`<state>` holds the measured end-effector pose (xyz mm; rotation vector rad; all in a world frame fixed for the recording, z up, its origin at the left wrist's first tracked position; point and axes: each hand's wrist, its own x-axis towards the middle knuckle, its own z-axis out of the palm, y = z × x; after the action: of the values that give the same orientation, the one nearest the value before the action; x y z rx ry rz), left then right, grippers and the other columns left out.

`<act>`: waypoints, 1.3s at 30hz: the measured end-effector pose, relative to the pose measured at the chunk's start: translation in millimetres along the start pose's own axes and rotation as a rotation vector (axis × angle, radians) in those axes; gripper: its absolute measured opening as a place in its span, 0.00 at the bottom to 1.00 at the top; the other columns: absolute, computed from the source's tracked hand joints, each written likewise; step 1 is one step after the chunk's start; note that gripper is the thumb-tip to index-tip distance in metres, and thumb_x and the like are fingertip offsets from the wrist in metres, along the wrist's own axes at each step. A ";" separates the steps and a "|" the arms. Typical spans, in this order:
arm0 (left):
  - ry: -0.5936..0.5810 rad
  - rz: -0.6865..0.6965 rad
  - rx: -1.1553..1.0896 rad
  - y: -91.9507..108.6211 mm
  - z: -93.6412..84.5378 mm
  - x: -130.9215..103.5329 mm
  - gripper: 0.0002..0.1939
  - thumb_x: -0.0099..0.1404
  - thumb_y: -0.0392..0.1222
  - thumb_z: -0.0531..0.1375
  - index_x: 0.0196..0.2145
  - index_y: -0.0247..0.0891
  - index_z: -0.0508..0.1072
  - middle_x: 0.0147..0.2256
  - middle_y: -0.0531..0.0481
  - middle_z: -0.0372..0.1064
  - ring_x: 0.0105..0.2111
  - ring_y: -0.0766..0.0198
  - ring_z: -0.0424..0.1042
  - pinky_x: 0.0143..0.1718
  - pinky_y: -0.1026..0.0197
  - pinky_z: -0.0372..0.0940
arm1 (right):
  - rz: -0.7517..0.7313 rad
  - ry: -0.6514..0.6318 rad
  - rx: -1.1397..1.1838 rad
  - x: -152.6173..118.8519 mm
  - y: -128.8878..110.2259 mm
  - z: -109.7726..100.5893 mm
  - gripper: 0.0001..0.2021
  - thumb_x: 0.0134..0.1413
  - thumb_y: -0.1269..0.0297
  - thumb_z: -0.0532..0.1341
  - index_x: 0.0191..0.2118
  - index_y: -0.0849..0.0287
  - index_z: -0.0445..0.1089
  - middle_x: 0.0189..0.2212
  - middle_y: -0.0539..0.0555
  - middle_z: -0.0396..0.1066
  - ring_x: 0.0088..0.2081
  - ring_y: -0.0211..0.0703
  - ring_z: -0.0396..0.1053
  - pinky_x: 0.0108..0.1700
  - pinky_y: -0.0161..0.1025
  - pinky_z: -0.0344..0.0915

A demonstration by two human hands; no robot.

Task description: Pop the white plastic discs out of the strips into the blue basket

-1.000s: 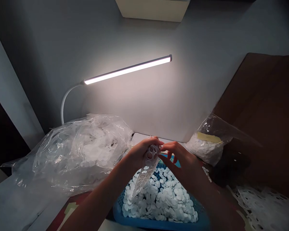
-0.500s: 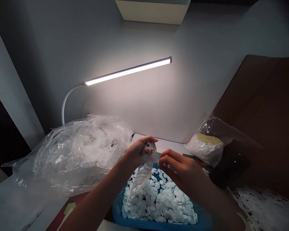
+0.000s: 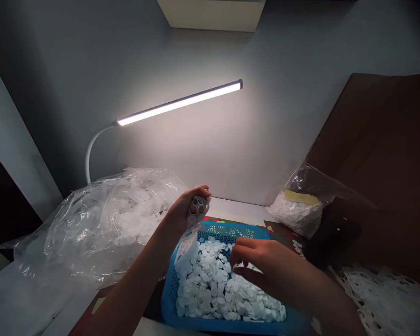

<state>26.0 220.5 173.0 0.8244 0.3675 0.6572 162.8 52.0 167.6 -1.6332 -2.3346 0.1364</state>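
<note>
My left hand is closed on a clear plastic sheet with round holes, which hangs down over the left side of a blue basket. Many small white discs fill the basket. Over its right half hovers my right hand, fingers curled with thumb and fingertips slightly apart; nothing shows between them.
A big clear bag of white pieces lies at left. At the back right sits a smaller bag with a yellow label. Holed plastic scraps pile up at lower right. A lit lamp hangs above.
My left hand has moved left and slightly up with the holed sheet. My right hand has come away from the sheet and dropped lower over the discs. The view has shifted slightly.
</note>
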 end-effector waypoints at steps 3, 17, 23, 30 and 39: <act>0.010 0.024 0.045 -2.5 4.7 -10.2 0.09 0.46 0.30 0.58 0.27 0.37 0.63 0.19 0.60 0.58 0.16 0.76 0.58 0.14 0.71 0.49 | 0.072 0.164 0.067 8.7 6.0 -2.5 0.10 0.53 0.63 0.58 0.42 0.51 0.63 0.37 0.49 0.68 0.33 0.39 0.68 0.34 0.37 0.65; -0.260 0.064 0.471 2.1 0.7 -12.1 0.13 0.51 0.34 0.60 0.36 0.39 0.65 0.22 0.58 0.56 0.17 0.75 0.56 0.16 0.70 0.48 | 0.129 0.240 1.037 38.7 24.3 10.7 0.10 0.49 0.60 0.61 0.36 0.57 0.63 0.33 0.50 0.68 0.36 0.38 0.68 0.39 0.37 0.66; -0.317 0.176 0.868 5.2 -8.0 -7.9 0.11 0.58 0.41 0.55 0.38 0.37 0.72 0.33 0.48 0.67 0.32 0.66 0.65 0.31 0.67 0.60 | 0.184 0.407 1.003 36.5 31.1 7.1 0.13 0.45 0.61 0.64 0.38 0.57 0.65 0.36 0.52 0.69 0.38 0.40 0.68 0.39 0.37 0.66; -0.327 0.102 0.869 -2.8 -1.4 -6.9 0.13 0.61 0.45 0.50 0.31 0.37 0.70 0.27 0.50 0.64 0.25 0.68 0.63 0.27 0.67 0.58 | 0.202 0.469 0.849 37.6 29.3 9.2 0.12 0.48 0.60 0.62 0.39 0.57 0.67 0.36 0.53 0.71 0.38 0.41 0.68 0.40 0.39 0.65; -0.358 0.200 0.824 -5.8 0.1 -9.1 0.12 0.61 0.47 0.54 0.27 0.36 0.66 0.20 0.56 0.53 0.18 0.73 0.53 0.18 0.68 0.48 | 0.192 0.493 0.725 35.5 23.2 7.7 0.12 0.49 0.59 0.61 0.40 0.55 0.64 0.25 0.47 0.67 0.29 0.36 0.67 0.31 0.35 0.65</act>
<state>21.6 211.5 169.1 1.7549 0.2225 0.5192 170.3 93.9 161.1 -1.3120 -1.5029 0.4914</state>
